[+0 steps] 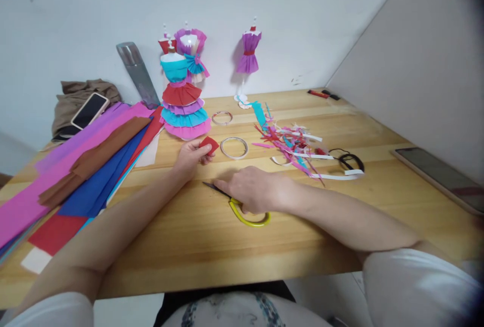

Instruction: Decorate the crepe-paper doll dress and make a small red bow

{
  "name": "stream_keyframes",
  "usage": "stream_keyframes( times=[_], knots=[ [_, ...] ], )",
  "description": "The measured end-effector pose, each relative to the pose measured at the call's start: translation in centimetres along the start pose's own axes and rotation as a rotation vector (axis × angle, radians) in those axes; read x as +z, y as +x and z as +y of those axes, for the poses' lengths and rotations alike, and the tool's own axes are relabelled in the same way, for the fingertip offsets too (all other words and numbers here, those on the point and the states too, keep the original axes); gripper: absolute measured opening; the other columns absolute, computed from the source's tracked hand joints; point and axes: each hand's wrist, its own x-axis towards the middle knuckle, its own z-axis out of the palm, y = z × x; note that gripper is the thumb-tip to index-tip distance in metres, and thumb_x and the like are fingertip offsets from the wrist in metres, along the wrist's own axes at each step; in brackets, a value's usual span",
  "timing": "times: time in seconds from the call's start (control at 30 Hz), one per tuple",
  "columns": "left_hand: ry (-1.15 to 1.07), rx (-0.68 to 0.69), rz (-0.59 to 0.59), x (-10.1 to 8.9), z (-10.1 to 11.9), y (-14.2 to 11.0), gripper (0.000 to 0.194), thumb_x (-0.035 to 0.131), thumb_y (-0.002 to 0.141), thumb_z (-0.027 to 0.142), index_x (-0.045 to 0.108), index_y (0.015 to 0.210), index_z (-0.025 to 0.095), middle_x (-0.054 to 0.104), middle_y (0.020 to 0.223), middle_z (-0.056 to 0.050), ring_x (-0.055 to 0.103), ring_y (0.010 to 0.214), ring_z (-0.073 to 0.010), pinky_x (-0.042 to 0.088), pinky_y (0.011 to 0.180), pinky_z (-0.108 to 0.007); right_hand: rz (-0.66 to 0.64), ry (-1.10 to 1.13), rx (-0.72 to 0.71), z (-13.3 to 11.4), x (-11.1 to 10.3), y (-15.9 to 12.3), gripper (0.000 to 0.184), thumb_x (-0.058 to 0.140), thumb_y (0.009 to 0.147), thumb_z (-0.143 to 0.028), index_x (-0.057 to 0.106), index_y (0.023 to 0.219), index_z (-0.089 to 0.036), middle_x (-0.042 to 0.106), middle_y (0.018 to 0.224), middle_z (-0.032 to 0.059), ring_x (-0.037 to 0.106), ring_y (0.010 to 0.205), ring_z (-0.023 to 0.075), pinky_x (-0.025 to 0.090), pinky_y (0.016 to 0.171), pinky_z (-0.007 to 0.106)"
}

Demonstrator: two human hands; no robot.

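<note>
Head cam: L hand (191, 155) pinches a small folded-looking red pc (209, 143) btwn thumb & fingers, just above the table (170, 246), thumb flat on its face. R hand (257, 186) lies palm-down over yellow-handled scissors (245, 221); its index runs along the dark blades, the other fingers are mostly hidden, so can't tell if they grip the handle or only rest on it. Blades look closed, tip aimed toward the L hand, a bit nearer the body & to its right.

To handle this well, IMO: keep the L pinch light but firm, w/ the pc's edges lined up so layers don't slip or crease. Fingertips should stay back from the free edge, esp. w/ that tip so near. R hand does best w/ thumb & fingers properly in the loops before the blades part; a half grip would prob. twist them. Mind the wire ring (235, 158) just right of the L hand, & the scrap pile (280, 138) beyond the R hand: bits could snag or get mixed in w/ the red pc.
</note>
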Motion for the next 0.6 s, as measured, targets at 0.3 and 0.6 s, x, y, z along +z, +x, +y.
stream_keyframes(
  times=[0.3,0.6],
  knots=[
    [-0.098,-0.065,0.031,-0.1,0.7,-0.2,0.039,0.09,0.056,0.042,0.068,0.074,0.015,0.067,0.059,0.0,0.057,0.047,-0.0087,0.039,0.045,-0.02,0.067,0.013,-0.179,1.5,-0.7,0.2,0.04,0.059,0.094,-0.021,0.069,0.131,-0.011,0.078,0.101,0.0163,0.073,0.086,0.0254,0.042,0.063,0.031],
    [-0.155,-0.093,-0.007,-0.3,0.6,-0.4,0.047,0.096,0.056,0.046,0.067,0.077,0.016,0.067,0.061,0.0,0.059,0.051,-0.01,0.043,0.05,-0.021,-0.026,1.132,-0.615,4.6,0.5,2.6,0.035,0.076,0.088,-0.03,0.05,0.109,-0.021,0.068,0.088,0.0001,0.065,0.078,0.0132,0.054,0.074,0.028]
  ],
)
